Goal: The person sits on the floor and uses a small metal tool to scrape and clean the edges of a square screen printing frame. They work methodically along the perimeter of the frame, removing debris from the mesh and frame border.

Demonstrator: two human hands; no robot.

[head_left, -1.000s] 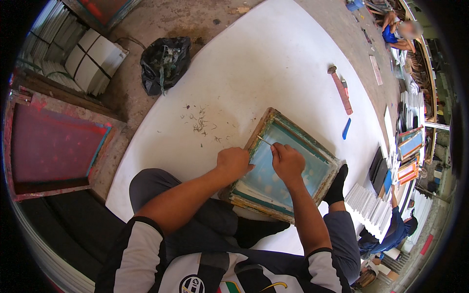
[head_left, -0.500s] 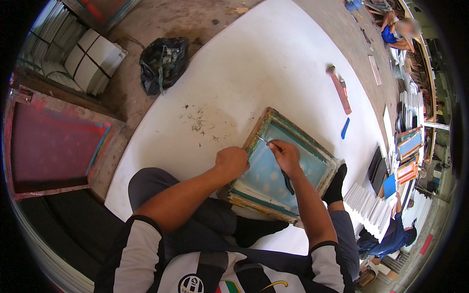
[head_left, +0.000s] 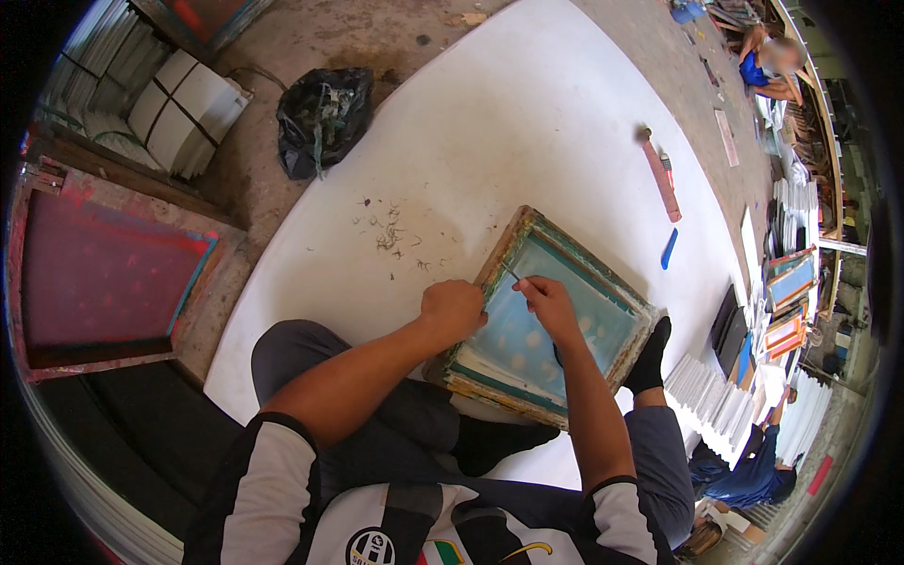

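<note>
Middle of view: framed screen [head_left: 529, 345] | left hand [head_left: 455, 312]: fingers grip its left edge, I think to keep it still | right hand [head_left: 549, 306]: fingers pinch thin tool [head_left: 509, 272], maybe for good aim

One left hand [head_left: 454, 311] and one right hand [head_left: 549, 309] are seen with one slim tool [head_left: 510, 273] and one blue-meshed frame [head_left: 513, 330] on one white sheet [head_left: 518, 113]. Nearby are one hammer [head_left: 659, 177], one small red tool [head_left: 668, 169], one blue strip [head_left: 669, 250], one black bag [head_left: 299, 122] and two red-panelled frames [head_left: 113, 273], plus thin scraps [head_left: 387, 234] too small to count.
</note>
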